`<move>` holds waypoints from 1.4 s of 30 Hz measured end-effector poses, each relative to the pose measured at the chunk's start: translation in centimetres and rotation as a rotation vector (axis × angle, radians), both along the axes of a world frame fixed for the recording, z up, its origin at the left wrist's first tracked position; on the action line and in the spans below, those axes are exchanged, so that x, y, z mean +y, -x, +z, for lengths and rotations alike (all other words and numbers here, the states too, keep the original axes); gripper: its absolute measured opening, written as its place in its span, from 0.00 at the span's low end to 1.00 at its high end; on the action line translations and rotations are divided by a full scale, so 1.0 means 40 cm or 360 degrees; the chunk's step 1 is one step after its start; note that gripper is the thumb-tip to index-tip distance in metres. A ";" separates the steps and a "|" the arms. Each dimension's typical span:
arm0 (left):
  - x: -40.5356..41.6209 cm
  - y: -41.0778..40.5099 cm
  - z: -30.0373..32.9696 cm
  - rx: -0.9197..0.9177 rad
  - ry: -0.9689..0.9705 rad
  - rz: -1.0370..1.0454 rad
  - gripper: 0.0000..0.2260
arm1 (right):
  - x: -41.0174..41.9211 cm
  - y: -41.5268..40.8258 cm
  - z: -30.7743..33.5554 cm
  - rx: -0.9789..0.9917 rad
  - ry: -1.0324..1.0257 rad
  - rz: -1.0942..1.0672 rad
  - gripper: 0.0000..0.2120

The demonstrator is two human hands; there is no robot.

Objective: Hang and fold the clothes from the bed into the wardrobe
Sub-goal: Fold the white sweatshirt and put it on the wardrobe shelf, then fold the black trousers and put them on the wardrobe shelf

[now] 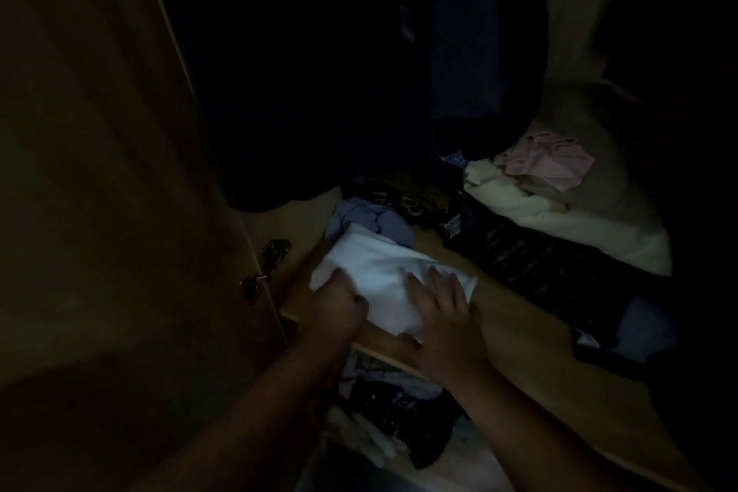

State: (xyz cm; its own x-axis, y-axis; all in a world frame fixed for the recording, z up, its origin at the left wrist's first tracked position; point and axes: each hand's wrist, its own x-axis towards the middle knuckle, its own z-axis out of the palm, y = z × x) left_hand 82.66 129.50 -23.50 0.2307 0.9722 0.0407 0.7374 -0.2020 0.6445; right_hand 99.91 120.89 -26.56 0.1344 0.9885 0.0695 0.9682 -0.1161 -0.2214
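Observation:
A folded white garment (383, 276) lies on the wooden wardrobe shelf (515, 324), near its left front corner. My left hand (337, 306) holds the garment's left edge with its fingers curled around it. My right hand (443, 316) lies flat on the garment's front right part, fingers spread and pressing down. The scene is very dark.
Behind the white garment sit a lilac bundle (371, 222) and dark printed clothes (403, 194). Cream and pink folded items (551, 172) lie at the back right. Dark hanging clothes (339, 72) fill the space above. The open wardrobe door (100, 172) with its hinge (267, 264) stands left. More clothes (391, 407) lie below the shelf.

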 end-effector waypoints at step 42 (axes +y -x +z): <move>-0.393 -0.214 -0.047 0.0528 -0.0551 -0.1776 0.32 | -0.683 0.075 0.046 0.0152 0.0015 -0.1419 0.34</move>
